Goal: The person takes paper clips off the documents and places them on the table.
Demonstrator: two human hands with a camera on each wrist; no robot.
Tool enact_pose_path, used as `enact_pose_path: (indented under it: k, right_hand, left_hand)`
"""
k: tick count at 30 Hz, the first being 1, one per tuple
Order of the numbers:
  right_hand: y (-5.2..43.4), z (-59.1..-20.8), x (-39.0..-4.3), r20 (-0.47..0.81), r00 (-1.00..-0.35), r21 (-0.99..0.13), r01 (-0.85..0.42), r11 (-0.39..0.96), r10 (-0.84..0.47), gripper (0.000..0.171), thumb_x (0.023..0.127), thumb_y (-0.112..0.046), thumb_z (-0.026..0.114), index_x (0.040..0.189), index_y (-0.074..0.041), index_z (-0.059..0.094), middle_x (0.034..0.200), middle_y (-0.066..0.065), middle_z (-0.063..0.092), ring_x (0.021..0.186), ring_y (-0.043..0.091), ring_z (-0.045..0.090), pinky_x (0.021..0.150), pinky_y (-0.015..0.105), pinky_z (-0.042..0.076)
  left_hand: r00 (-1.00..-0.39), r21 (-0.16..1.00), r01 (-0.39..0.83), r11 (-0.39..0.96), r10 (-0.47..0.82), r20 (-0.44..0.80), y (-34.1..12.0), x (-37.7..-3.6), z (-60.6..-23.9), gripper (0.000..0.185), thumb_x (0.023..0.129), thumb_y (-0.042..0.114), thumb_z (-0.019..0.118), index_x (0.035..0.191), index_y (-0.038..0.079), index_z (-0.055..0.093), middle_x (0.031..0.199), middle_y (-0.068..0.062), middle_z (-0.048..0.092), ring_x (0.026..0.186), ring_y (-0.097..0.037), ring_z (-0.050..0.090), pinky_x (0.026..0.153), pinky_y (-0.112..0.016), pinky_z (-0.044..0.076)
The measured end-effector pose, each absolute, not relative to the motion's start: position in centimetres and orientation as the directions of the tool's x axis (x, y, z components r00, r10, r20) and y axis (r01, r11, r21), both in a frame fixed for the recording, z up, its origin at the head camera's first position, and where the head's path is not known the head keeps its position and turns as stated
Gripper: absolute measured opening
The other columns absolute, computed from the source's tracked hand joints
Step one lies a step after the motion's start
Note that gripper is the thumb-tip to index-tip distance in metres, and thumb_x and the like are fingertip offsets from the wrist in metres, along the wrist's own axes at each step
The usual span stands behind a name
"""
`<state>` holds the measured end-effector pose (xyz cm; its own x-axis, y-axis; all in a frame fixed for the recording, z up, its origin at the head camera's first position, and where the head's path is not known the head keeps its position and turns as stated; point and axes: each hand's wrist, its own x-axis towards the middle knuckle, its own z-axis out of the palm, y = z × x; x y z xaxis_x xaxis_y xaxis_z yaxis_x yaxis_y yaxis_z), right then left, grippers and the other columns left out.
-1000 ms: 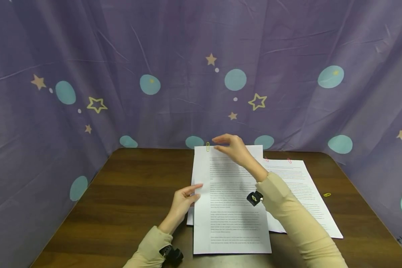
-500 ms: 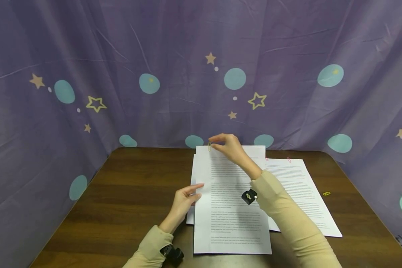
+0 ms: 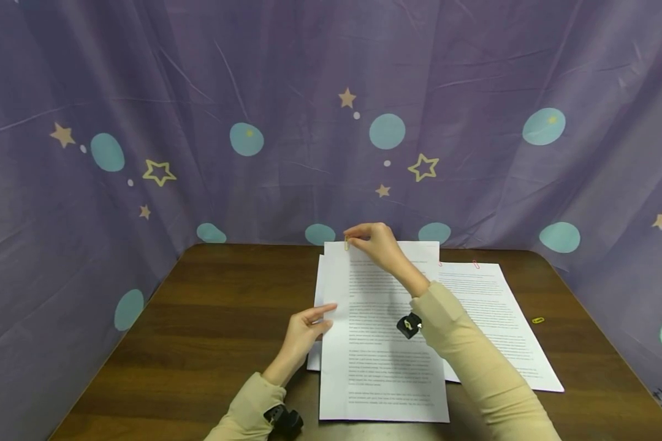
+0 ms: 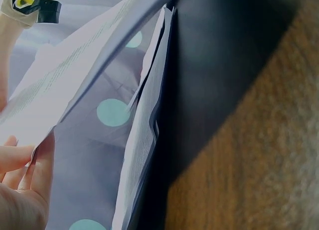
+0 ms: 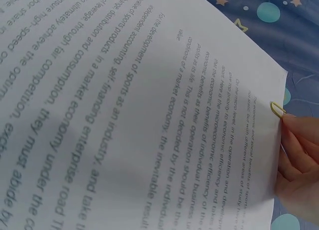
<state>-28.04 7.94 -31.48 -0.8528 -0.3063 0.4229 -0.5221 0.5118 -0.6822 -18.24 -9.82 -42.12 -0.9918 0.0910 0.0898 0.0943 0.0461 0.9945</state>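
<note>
A sheaf of printed white pages (image 3: 383, 343) lies in the middle of the brown table (image 3: 209, 318), its left edge lifted. My left hand (image 3: 309, 327) pinches that left edge (image 4: 30, 140) between thumb and fingers. My right hand (image 3: 372, 242) pinches a yellow paper clip (image 3: 346, 244) at the sheaf's far left corner; the right wrist view shows the paper clip (image 5: 277, 109) sitting on the page edge by my fingertips (image 5: 299, 135). More white sheets (image 4: 144, 135) lie under the lifted page.
A second printed stack (image 3: 491, 318) with pink clips (image 3: 476, 264) lies to the right. A loose yellow clip (image 3: 538, 320) rests near the table's right side. Purple star-patterned cloth (image 3: 331, 122) walls the back and sides.
My right hand went from open above the top edge to pinching the yellow clip at the corner. The top sheaf shifted slightly right. The left hand stayed put.
</note>
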Motion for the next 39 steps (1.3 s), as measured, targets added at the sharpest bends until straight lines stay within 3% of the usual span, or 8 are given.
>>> enact_pose_path:
  k: [10, 22, 29, 39]
  right_hand:
    - [8.0, -31.5, -28.0, 0.438, -0.864, -0.718, -0.502, 0.483, -0.247, 0.012, 0.082, -0.009, 0.062, 0.088, -0.001, 0.069, 0.088, 0.011, 0.067, 0.081, 0.019, 0.062, 0.07, 0.029, 0.049]
    - [9.3, -30.8, -27.4, 0.374, -0.914, -0.816, -0.406, 0.412, -0.159, 0.016, 0.083, -0.013, 0.062, 0.094, -0.003, 0.068, 0.095, 0.011, 0.066, 0.088, 0.021, 0.062, 0.075, 0.03, 0.049]
    - [10.5, -30.7, -27.0, 0.343, -0.931, -0.844, -0.365, 0.393, -0.128, 0.018, 0.082, -0.016, 0.063, 0.094, -0.004, 0.068, 0.095, 0.01, 0.066, 0.089, 0.019, 0.061, 0.075, 0.029, 0.048]
    - [12.6, -31.0, -26.0, 0.319, -0.941, -0.872, -0.338, 0.354, -0.112, 0.021, 0.083, -0.019, 0.062, 0.098, -0.005, 0.067, 0.096, 0.01, 0.066, 0.092, 0.018, 0.059, 0.08, 0.031, 0.046]
  left_hand:
    - [-0.991, 0.994, 0.097, 0.059, 0.101, 0.09, -9.8, -18.1, -42.3, 0.03, 0.077, -0.01, 0.057, 0.107, -0.007, 0.06, 0.112, -0.022, 0.056, 0.054, -0.002, 0.044, 0.051, -0.018, 0.043]
    - [-0.993, 0.995, 0.088, 0.057, 0.09, 0.082, -9.9, -18.1, -42.4, 0.03, 0.077, -0.011, 0.057, 0.107, -0.008, 0.059, 0.112, -0.023, 0.055, 0.055, -0.002, 0.047, 0.053, -0.019, 0.046]
    - [-0.995, 0.998, 0.062, 0.016, 0.081, 0.06, -10.3, -19.2, -44.5, 0.032, 0.076, -0.008, 0.06, 0.108, -0.004, 0.061, 0.114, -0.02, 0.056, 0.057, -0.002, 0.05, 0.054, -0.021, 0.047]
    - [-0.988, 0.99, 0.14, 0.01, 0.065, 0.139, -10.7, -19.4, -45.5, 0.032, 0.075, -0.005, 0.06, 0.107, -0.001, 0.062, 0.11, -0.017, 0.059, 0.058, -0.003, 0.051, 0.052, -0.018, 0.047]
